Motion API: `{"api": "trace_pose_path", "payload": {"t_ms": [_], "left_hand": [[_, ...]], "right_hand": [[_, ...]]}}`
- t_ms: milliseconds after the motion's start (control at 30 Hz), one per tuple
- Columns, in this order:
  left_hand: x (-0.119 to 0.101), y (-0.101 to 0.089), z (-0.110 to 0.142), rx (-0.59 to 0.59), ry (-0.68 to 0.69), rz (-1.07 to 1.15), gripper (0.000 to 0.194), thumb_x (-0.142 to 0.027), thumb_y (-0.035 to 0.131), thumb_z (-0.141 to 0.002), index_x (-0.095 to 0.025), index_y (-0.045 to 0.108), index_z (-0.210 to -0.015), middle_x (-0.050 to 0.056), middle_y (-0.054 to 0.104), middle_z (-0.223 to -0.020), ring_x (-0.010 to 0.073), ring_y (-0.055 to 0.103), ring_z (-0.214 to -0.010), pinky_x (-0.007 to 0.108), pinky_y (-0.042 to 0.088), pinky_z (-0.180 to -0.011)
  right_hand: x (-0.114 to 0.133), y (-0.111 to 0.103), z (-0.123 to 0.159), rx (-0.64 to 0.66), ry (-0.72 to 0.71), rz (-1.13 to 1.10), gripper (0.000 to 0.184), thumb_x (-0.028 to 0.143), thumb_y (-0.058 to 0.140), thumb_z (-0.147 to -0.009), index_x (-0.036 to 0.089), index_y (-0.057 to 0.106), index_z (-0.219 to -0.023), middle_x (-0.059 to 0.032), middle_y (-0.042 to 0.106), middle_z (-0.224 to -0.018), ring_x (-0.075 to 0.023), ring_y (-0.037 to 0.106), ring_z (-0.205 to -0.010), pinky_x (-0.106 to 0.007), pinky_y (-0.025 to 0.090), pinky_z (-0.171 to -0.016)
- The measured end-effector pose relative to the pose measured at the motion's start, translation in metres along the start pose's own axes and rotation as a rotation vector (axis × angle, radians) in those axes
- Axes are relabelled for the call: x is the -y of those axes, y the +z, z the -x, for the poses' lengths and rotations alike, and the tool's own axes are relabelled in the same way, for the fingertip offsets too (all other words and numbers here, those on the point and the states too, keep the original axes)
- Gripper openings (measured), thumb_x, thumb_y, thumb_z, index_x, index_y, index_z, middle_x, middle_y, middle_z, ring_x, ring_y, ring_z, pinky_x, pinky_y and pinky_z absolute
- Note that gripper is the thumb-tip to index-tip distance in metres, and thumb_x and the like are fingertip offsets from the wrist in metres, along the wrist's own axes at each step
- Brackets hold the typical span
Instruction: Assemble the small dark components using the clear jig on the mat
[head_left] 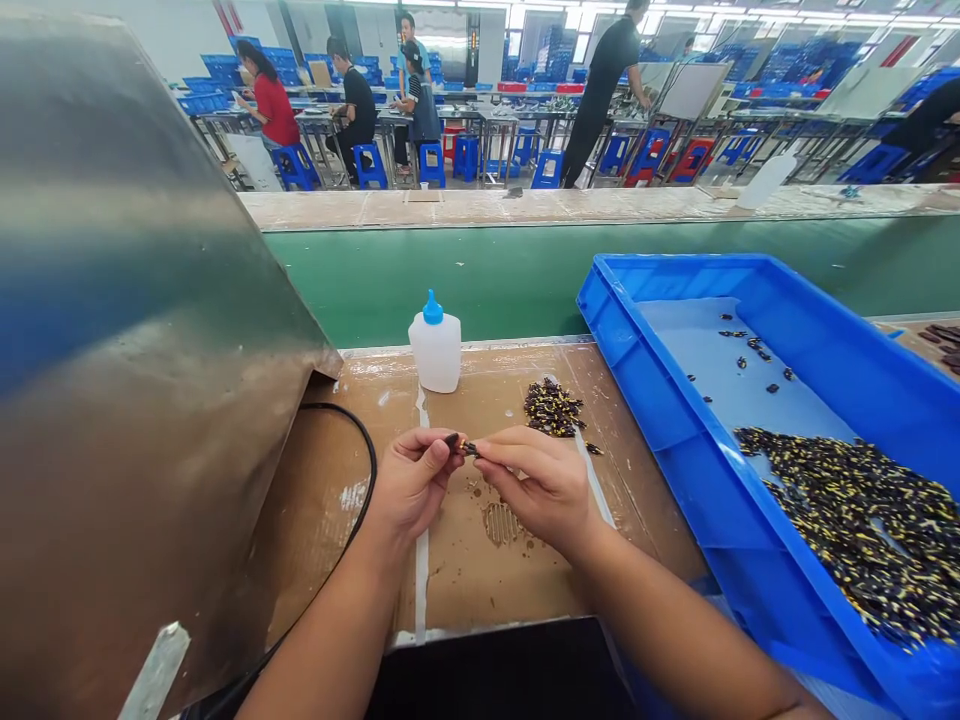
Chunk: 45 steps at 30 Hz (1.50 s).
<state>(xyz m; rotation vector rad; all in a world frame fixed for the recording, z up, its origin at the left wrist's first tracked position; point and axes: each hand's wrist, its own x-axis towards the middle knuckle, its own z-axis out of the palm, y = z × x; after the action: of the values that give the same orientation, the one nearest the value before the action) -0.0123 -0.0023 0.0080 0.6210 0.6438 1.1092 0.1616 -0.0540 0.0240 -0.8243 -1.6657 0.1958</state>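
Small dark slender part (461, 445) with a bright coppery tip is pinched in the air between both hands, just above the tabletop, its long axis running roughly side to side. The left hand (411, 482) closes narrowly on the dark end, and the right hand (536, 490) closes narrowly on the tip end, so both are equally near, and nothing stands between them. Below lies the brown cardboard-covered tabletop (457, 590), crossed by a white tape strip (421, 590). A black cable (358, 470) curves just left of the left hand, beside a tall stainless steel panel (135, 350). Just beyond the right hand sits a small heap of dark-and-yellow parts (553, 408), and further left stands a white plastic squeeze bottle with a blue cap (435, 345). To the right, a blue plastic tray (660, 420) holds a large heap of yellow-flecked dark parts (847, 530). Past the tabletop runs a green conveyor belt (450, 280), and far off, seated workers (352, 110) use long tables with blue stools (371, 165)
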Motion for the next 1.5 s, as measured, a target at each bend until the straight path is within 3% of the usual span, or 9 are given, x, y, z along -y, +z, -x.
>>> {"api": "trace_pose_path", "payload": {"t_ms": [1167,1500], "left_hand": [[0.0053,0.0008,-0.0015,-0.005,0.061,-0.055,0.038,-0.039,0.110,-0.053,-0.020,0.081,-0.069,0.007,0.080,-0.083,0.0092,0.071,-0.067,0.014,0.060,-0.068],[0.0060,0.0007,-0.0029,0.031,0.119,-0.092,0.036,-0.038,0.109,-0.055,-0.020,0.081,-0.069,0.007,0.079,-0.082,0.0103,0.070,-0.065,0.016,0.060,-0.066]], "right_hand": [[-0.0037,0.0035,0.0014,0.002,-0.015,0.080,0.021,0.012,0.072,-0.101,0.025,0.078,-0.117,-0.0073,0.082,-0.105,-0.0198,0.079,-0.091,-0.035,0.068,-0.083],[-0.0061,0.0025,0.0016,0.008,-0.054,0.045,0.027,0.006,0.071,-0.100,0.021,0.077,-0.121,-0.0086,0.081,-0.105,-0.0196,0.078,-0.093,-0.035,0.067,-0.083]]}}
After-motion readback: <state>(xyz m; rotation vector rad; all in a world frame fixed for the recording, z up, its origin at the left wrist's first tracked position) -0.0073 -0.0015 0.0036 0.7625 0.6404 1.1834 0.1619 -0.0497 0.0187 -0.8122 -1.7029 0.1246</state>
